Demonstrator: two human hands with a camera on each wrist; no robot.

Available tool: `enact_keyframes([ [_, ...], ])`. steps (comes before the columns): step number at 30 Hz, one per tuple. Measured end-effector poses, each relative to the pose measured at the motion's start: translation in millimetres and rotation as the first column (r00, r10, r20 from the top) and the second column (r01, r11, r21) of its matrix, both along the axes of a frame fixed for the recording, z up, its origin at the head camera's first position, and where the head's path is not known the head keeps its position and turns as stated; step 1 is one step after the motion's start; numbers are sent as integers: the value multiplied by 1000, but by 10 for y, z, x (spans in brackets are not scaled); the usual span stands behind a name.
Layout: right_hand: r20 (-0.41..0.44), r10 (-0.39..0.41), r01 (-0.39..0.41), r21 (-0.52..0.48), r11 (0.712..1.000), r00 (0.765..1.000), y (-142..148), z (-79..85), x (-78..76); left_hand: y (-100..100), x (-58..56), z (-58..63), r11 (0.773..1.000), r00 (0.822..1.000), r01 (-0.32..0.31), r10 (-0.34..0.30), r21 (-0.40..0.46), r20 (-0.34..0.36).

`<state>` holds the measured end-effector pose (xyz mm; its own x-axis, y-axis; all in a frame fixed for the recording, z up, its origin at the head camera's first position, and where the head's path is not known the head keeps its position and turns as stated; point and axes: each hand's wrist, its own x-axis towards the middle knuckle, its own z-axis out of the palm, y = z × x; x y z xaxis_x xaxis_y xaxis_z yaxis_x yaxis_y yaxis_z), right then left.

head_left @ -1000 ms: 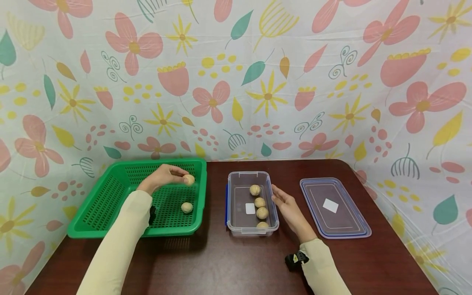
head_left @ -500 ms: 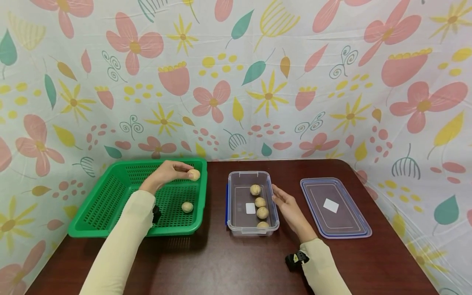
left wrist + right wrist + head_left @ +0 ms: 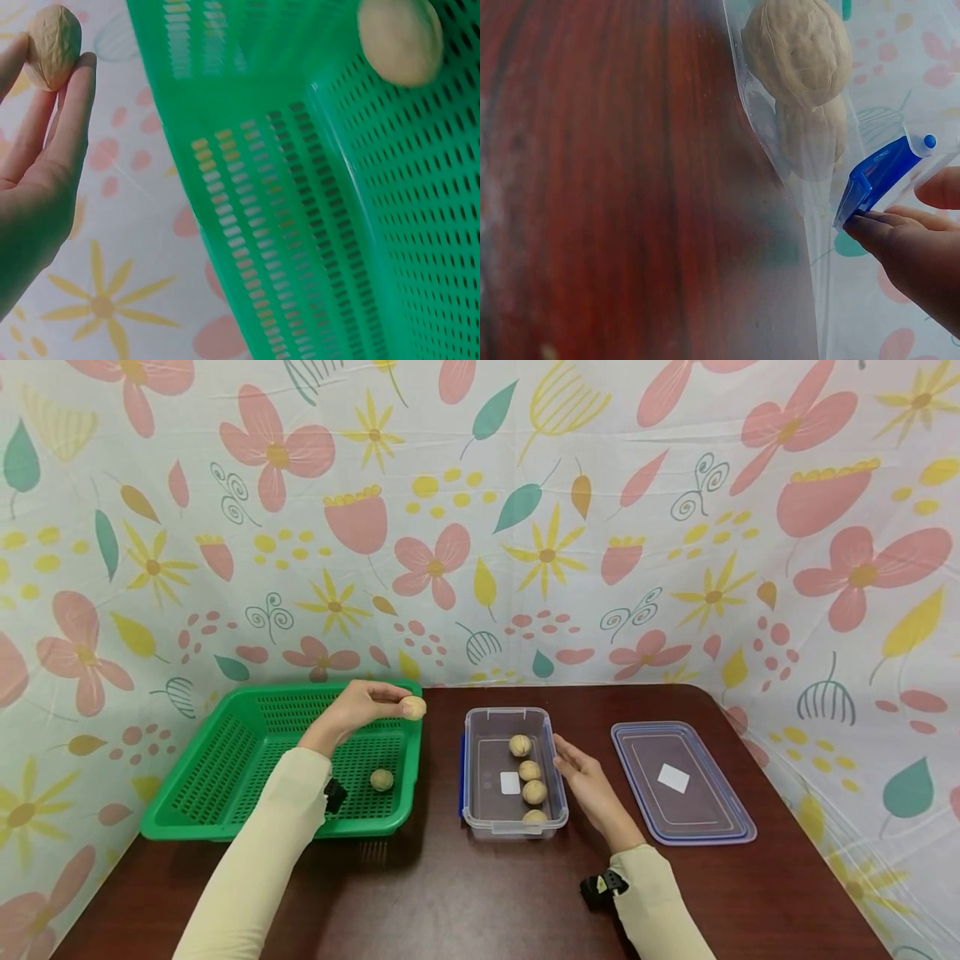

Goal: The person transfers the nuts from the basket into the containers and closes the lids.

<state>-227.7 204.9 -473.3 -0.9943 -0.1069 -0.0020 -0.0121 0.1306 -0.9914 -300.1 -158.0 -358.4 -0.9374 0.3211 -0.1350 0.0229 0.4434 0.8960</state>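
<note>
My left hand (image 3: 358, 708) pinches a walnut (image 3: 413, 707) between thumb and fingertips, over the right rim of the green basket (image 3: 411, 785). The left wrist view shows this walnut (image 3: 54, 49) held up outside the basket wall. Another walnut (image 3: 382, 779) lies on the basket floor. A clear plastic container (image 3: 517, 827) stands in the middle with several walnuts (image 3: 529, 771) inside, mostly along its right side. Flat against that right side rests my right hand (image 3: 588, 785), fingers extended. In the right wrist view, its fingertips are at a blue latch (image 3: 885, 176).
A clear lid (image 3: 678, 802) with a blue seal and a white label lies on the dark wooden table (image 3: 465, 902), right of the container. Behind the table hangs a flower-patterned cloth (image 3: 495, 527). Another blue latch (image 3: 462, 777) hangs on the container's left side.
My left hand has risen and moved right with the walnut, from over the basket's inside to its right rim. The right hand and the container have stayed in place.
</note>
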Motion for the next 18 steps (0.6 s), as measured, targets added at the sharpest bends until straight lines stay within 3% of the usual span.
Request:
enact_keyframes([
  [6, 8, 10, -10, -6, 1000, 1000, -4, 12, 7, 202, 77, 22, 998, 1000, -27, 28, 54, -11],
  [18, 5, -7, 7, -18, 1000, 1000, -2, -5, -5, 529, 224, 160, 991, 999, 12, -7, 132, -41],
])
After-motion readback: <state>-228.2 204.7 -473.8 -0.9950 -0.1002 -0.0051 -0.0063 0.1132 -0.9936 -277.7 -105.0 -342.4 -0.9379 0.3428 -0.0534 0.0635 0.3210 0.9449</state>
